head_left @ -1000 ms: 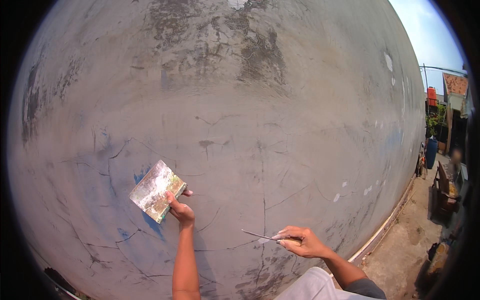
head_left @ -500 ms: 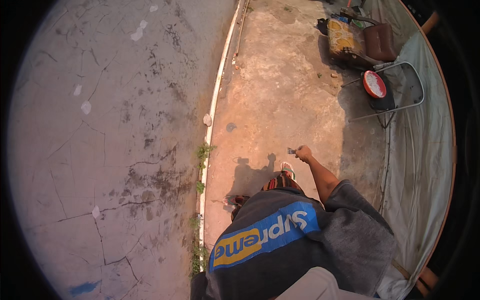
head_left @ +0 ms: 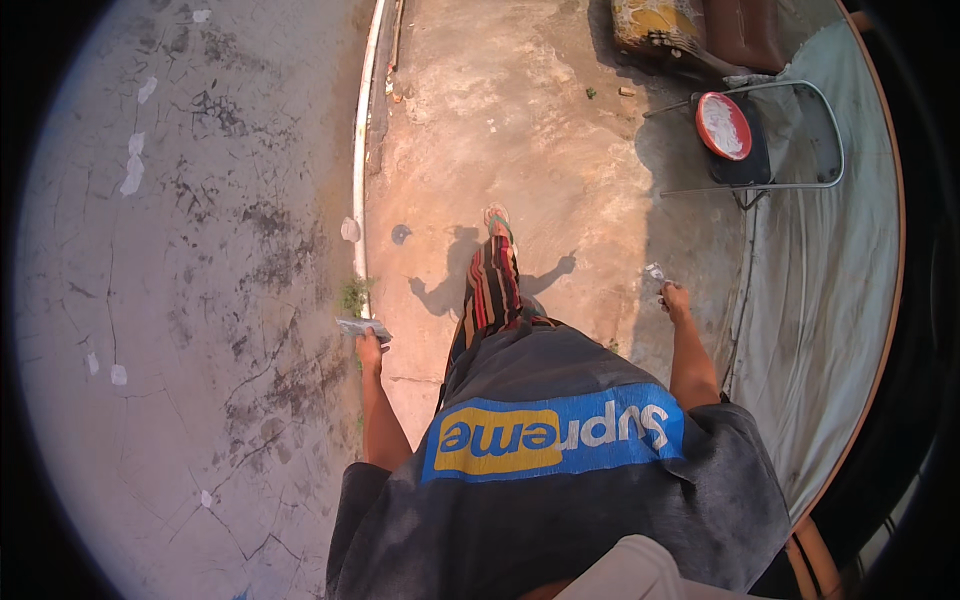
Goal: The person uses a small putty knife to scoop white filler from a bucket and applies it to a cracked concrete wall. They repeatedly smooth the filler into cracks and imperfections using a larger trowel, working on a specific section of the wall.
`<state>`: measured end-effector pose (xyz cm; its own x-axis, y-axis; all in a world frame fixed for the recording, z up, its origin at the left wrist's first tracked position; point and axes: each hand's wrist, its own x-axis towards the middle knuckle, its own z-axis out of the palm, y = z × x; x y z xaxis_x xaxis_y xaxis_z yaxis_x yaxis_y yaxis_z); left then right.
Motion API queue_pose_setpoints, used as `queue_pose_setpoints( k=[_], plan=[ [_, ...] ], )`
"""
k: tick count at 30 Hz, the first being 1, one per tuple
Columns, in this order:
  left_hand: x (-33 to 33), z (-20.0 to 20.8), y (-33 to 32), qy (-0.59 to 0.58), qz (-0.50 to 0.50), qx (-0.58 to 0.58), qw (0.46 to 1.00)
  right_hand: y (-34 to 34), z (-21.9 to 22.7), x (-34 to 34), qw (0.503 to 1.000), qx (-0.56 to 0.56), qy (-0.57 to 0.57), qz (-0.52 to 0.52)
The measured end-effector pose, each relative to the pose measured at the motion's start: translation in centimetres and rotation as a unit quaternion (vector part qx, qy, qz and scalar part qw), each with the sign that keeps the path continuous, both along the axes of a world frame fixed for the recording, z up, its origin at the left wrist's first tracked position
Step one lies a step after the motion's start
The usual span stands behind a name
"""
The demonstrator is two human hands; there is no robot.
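My left hand (head_left: 370,350) is closed on a flat greyish plate (head_left: 362,326), smeared pale; its exact kind is not clear. It is held in front of the cracked grey wall (head_left: 200,300), which carries several white patches. Out to the right, my right hand (head_left: 676,299) grips a small putty knife (head_left: 655,272) with white paste on its blade. Farther forward, a red bowl (head_left: 744,132) of white paste rests on the dark seat of a metal-framed chair (head_left: 838,150).
A worn armchair (head_left: 740,35) stands at the far right. Pale sheeting (head_left: 850,250) hangs along the right side. A white pipe (head_left: 361,150) runs along the wall's foot, with a green weed (head_left: 353,297) beside it. Sunlit concrete floor (head_left: 560,150) lies ahead.
My left hand has come into view with the flat plate. My right hand has moved right with the putty knife. The chair and bowl now appear nearer, and one foot has stepped forward.
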<state>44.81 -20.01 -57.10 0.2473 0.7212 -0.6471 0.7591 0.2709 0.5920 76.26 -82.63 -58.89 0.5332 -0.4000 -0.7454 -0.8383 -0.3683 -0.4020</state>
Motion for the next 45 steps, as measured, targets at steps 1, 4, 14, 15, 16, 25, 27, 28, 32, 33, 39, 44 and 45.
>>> queue_pose_setpoints(
  k=[1,4,14,15,16,25,27,28,32,33,39,44,45],
  plan=[
    [2.9,-1.0,1.8,-0.004,0.001,0.002,1.0,3.0,0.8,1.0,1.0,0.02,0.002,0.009],
    [12.3,-5.2,5.5,0.003,-0.031,-0.061,0.998,8.0,2.0,3.2,0.998,0.065,-0.014,-0.008],
    [52.5,-3.6,-3.8,-0.036,-0.383,-0.082,0.919,5.5,6.3,15.6,0.988,-0.03,-0.117,-0.094],
    [55.6,-2.3,-5.3,-0.064,-0.392,-0.078,0.915,4.6,6.3,16.8,0.987,-0.022,-0.111,-0.115],
    [57.9,-1.3,-6.9,-0.092,-0.395,-0.074,0.911,3.4,6.0,18.1,0.986,-0.015,-0.104,-0.132],
    [61.8,-1.4,-18.7,0.009,0.003,-0.218,0.976,-14.5,-5.1,38.2,0.978,-0.174,-0.115,0.025],
    [61.1,-3.4,-22.8,0.024,0.127,-0.274,0.953,-17.2,-4.9,45.5,0.972,-0.199,-0.103,0.067],
    [62.7,-3.8,-25.4,0.029,0.086,-0.302,0.949,-18.6,-5.8,48.5,0.968,-0.21,-0.108,0.088],
    [72.6,-7.8,-35.6,-0.031,0.066,-0.412,0.908,-21.3,-10.8,55.5,0.946,-0.259,-0.146,0.129],
    [76.1,-7.8,-39.2,-0.042,0.028,-0.42,0.906,-21.3,-11.6,56.8,0.947,-0.265,-0.135,0.12],
    [88.3,-15.4,-52.6,-0.082,-0.074,-0.492,0.864,-19.1,-16.7,59.3,0.95,-0.233,-0.165,0.124],
    [92.3,-17.2,-58.3,-0.102,-0.042,-0.524,0.845,-16.3,-16.4,59.8,0.953,-0.245,-0.16,0.08],
    [92.4,-17.5,-58.6,-0.114,-0.04,-0.541,0.833,-16.1,-16.5,59.7,0.955,-0.246,-0.15,0.074]
  ],
)
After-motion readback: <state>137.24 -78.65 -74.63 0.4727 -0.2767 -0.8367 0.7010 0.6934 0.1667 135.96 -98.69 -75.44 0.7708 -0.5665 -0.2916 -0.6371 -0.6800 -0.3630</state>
